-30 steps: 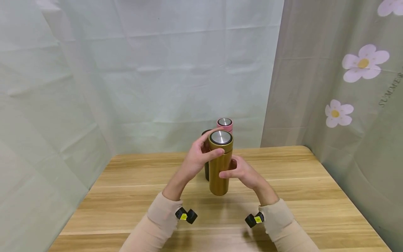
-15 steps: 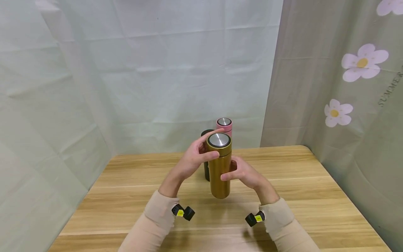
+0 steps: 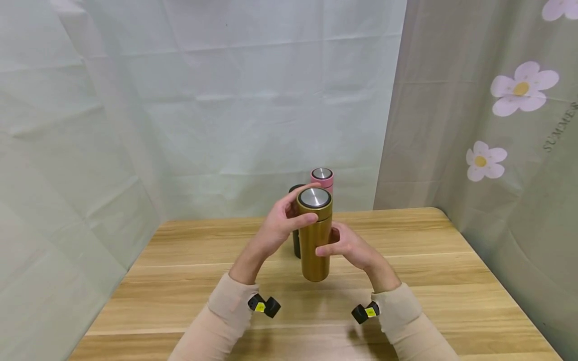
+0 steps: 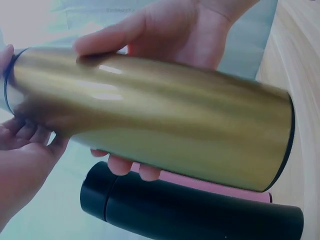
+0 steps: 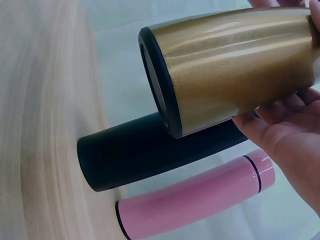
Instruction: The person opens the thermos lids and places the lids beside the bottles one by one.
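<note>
A gold thermos flask (image 3: 314, 245) with a steel-topped lid (image 3: 314, 197) is held upright just above the table, its dark base off the wood in the right wrist view. My left hand (image 3: 277, 228) grips the lid, thumb at the near side and fingers round the back. Lower down, my right hand (image 3: 349, 246) holds the flask's body from the right. Behind it stand a black flask (image 5: 155, 152), mostly hidden in the head view, and a pink flask (image 5: 195, 200) with a steel-topped lid. The right fingers behind the gold flask are partly hidden.
The wooden table (image 3: 203, 281) extends to both sides and in front of the flasks. A pale curtain (image 3: 271, 100) hangs behind the table's back edge. Another curtain with printed flowers (image 3: 521, 89) hangs along the right side.
The gold flask's top has shifted slightly left, together with my left hand. The flask dipped a little, then rose again. My right hand has barely moved; the other flasks stand as before.
</note>
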`<state>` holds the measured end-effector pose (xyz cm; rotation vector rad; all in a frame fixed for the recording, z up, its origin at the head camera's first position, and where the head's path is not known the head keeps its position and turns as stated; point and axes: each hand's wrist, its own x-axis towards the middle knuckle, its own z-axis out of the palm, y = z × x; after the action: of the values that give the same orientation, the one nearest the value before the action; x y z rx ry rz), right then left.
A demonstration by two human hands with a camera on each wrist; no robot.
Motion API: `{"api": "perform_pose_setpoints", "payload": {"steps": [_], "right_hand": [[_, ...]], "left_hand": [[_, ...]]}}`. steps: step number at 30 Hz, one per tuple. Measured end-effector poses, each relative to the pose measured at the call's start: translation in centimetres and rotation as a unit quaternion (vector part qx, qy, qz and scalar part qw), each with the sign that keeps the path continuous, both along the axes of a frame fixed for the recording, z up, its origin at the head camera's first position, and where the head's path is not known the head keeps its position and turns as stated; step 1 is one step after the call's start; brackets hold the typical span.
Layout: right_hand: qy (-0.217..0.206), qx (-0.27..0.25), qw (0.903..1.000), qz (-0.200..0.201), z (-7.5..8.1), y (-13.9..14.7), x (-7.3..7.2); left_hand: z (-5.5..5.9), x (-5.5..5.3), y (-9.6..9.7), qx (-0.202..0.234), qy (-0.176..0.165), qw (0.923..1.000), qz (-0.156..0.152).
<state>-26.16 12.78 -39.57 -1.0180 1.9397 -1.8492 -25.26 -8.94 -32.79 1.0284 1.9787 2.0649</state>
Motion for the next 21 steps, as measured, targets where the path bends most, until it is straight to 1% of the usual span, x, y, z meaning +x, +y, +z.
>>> {"api": "perform_pose_setpoints", "payload": {"steps": [5,8,10,13,17,21], "right_hand": [[-0.002,0.002,0.9999,-0.012,0.1,0.0,0.0],[-0.006,0.004,0.9998,-0.018,0.1,0.0,0.0],[-0.005,0.004,0.9998,-0.019,0.0,0.0,0.0],[-0.005,-0.001,0.9999,-0.015,-0.1,0.0,0.0],[-0.001,-0.009,0.9999,-0.004,-0.1,0.1,0.0],[-0.002,-0.012,0.9999,0.008,-0.1,0.2,0.1]], "left_hand": [[-0.2,0.3,0.7,0.011,0.019,0.9992,0.033],[-0.3,0.3,0.8,0.014,0.025,0.9987,0.042],[-0.4,0.3,0.8,0.014,0.028,0.9988,0.037],[-0.3,0.3,0.4,0.005,0.030,0.9993,0.020],[-0.2,0.0,-0.1,-0.011,0.025,0.9996,-0.003],[-0.1,-0.3,-0.3,-0.016,0.021,0.9995,-0.019]]}}
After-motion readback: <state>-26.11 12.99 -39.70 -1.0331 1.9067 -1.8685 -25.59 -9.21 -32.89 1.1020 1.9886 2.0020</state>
